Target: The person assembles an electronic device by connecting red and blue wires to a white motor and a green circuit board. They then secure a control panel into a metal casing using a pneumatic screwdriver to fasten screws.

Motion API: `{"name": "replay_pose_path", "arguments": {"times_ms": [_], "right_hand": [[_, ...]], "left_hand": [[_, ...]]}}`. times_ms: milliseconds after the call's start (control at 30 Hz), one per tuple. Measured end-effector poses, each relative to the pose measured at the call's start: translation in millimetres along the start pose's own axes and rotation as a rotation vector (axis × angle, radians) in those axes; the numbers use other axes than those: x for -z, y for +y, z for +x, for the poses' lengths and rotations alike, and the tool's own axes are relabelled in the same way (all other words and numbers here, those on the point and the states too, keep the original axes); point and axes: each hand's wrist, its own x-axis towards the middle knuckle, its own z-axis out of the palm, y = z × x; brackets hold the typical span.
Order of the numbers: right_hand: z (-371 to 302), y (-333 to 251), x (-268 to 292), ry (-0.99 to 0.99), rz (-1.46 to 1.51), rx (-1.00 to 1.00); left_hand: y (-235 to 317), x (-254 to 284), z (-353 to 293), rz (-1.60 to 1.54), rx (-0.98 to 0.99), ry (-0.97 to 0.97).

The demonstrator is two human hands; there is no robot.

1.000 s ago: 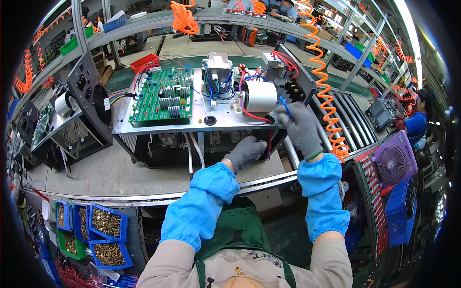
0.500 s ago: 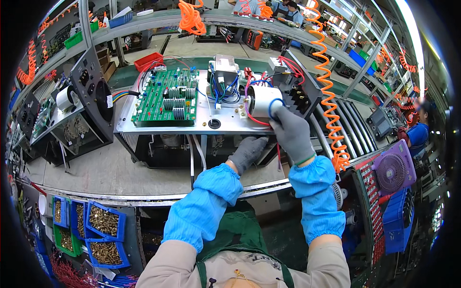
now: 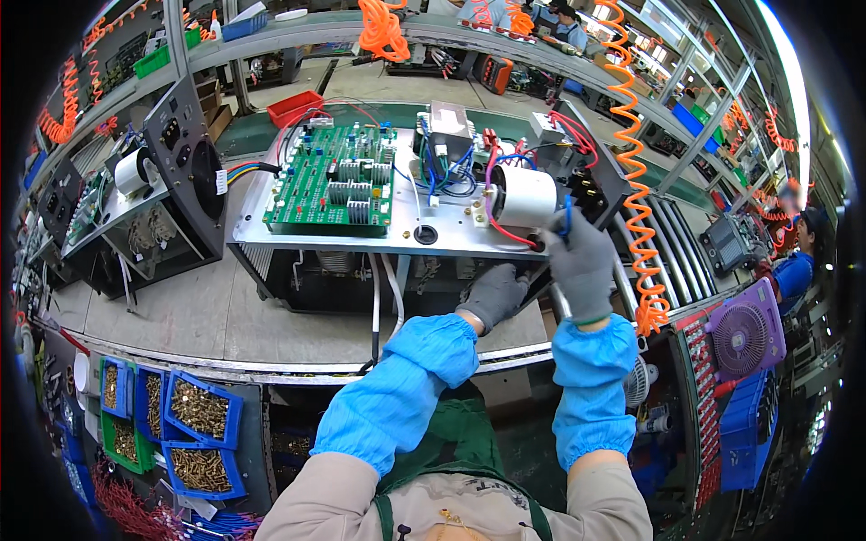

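The hands (image 3: 582,270) wear grey gloves, under bright blue sleeves (image 3: 388,397) with fine lines. The shirt (image 3: 311,496) is beige, the apron (image 3: 451,442) dark green. A green board (image 3: 290,194) sits on a silver plate (image 3: 456,232), near a white cylinder (image 3: 527,197). One loop of wire (image 3: 567,216) is blue. The coiled hose (image 3: 651,316) is orange, the fan (image 3: 740,338) purple, the tray (image 3: 298,115) red, the worktop (image 3: 180,338) greyish beige. Brass-yellow screws (image 3: 200,410) fill blue bins (image 3: 206,439).
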Motion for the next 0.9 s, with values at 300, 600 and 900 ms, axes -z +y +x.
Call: {"name": "replay_pose_path", "arguments": {"times_ms": [300, 600, 900], "right_hand": [[-1.8, 12.4, -3.4, -0.166, -0.315, 0.006], [11.8, 24.7, 4.4, -0.412, 0.036, -0.312], [-6.5, -11.1, 25.4, -0.143, 0.16, -0.039]], "left_hand": [[-0.8, -0.6, 0.4, -0.23, -0.056, 0.109], [-17.6, -7.3, 14.5, 0.178, -0.318, 0.057], [-30.7, -6.6, 13.4, 0.493, -0.406, -0.11]]}}
